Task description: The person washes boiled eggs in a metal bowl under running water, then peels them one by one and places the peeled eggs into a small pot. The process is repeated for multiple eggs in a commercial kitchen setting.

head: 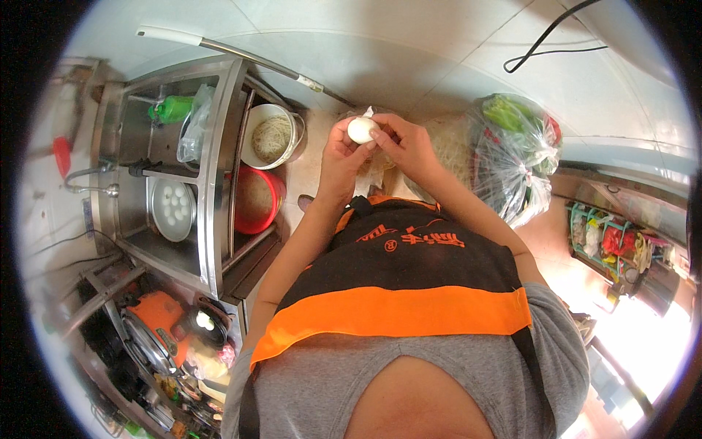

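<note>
A smooth white egg [361,130] is held in front of me between both hands, with a pale flap of shell or membrane [368,112] sticking up at its upper edge. My left hand [341,156] cups it from the left, thumb beneath. From the right, my right hand [408,144] presses thumb and fingers against it. In the steel sink to my left, a round metal basin [175,234] holds several more white eggs [174,202], apparently in water. Something translucent, perhaps a plastic bag [375,164], shows partly below my hands.
Left of my hands stand a white bucket [297,134] of pale strands and a red bucket [278,200]. The steel sink [211,164] has a faucet [109,190]. A long-handled pole [252,60] leans along the wall. Clear bags of vegetables [513,159] sit to the right.
</note>
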Demonstrator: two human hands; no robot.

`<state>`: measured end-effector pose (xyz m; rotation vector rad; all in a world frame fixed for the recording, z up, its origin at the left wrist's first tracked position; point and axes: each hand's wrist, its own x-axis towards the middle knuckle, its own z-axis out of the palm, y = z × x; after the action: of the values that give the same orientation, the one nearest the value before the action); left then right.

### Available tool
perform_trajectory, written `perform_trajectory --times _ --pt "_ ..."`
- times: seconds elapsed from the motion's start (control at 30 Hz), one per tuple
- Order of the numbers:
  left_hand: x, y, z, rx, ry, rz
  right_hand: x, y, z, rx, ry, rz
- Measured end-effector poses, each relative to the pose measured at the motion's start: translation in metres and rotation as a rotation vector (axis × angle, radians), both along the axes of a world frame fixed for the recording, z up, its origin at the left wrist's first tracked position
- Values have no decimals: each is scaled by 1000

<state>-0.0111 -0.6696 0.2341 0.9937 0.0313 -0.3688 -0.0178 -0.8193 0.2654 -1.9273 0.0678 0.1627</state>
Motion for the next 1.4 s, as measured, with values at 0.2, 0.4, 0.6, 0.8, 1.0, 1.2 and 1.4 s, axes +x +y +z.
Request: perform_trajectory --times 0.2,0.4,0.6,0.8,1.0,1.2,1.4 --pt "-3 1 -2 112 -30 12 -2 3 -15 -166 -303 22" --pt "-2 -3 -3 96 -111 30 -3 3 -14 -175 -353 -5" --pt "-2 -5 -4 119 -126 29 -2 0 -19 -173 -294 -30" --pt "0 -4 -1 104 -121 -5 1 -3 -23 -160 -267 -74" --pt "3 1 -5 91 -56 -88 5 -7 -27 -24 -128 -104" --pt "3 4 -4 14 29 -91 3 -5 -19 94 -19 -40" --pt "3 6 -3 13 22 -129 3 -2 -19 113 -59 -57"
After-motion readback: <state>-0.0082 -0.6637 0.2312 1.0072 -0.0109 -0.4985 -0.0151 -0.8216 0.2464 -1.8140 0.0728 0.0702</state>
